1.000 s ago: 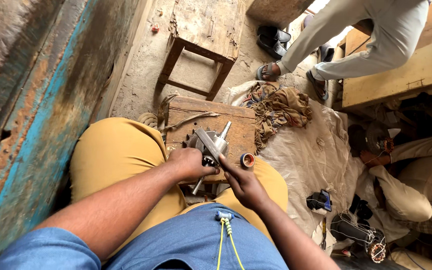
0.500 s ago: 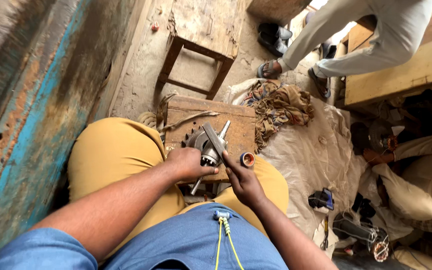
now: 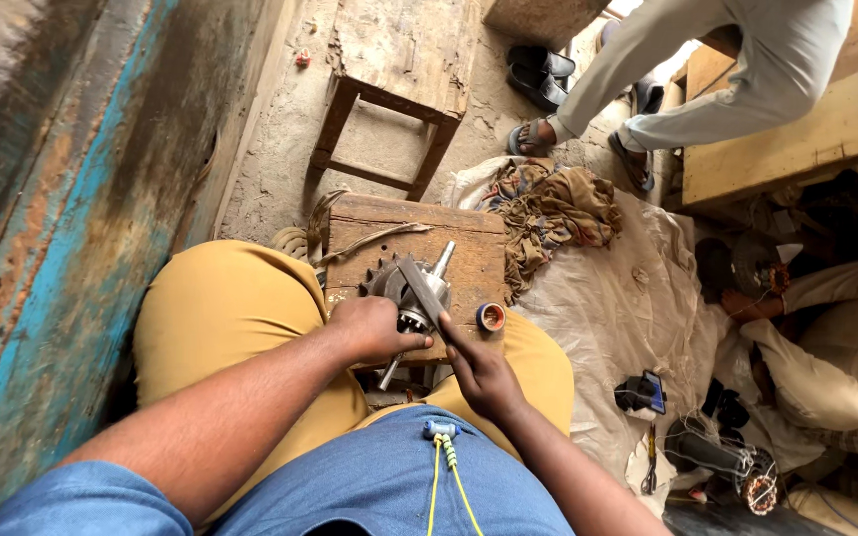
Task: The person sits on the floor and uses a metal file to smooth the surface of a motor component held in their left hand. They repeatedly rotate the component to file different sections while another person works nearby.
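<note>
I sit with a small wooden block between my knees. My left hand grips a metal motor rotor with a shaft that sticks out at both ends, resting on the block. My right hand holds a flat metal blade and lays it slantwise across the rotor's body. A small roll of tape with a blue and orange rim lies on the block just right of my right hand.
A wooden stool stands ahead on the dirt floor. Crumpled cloth lies on a pale sack sheet. A worn blue wall runs on my left. Two other people are to the right, one seated, one in light trousers.
The blade in my right hand has shifted slightly across the rotor. My left hand keeps its grip in the same place.
</note>
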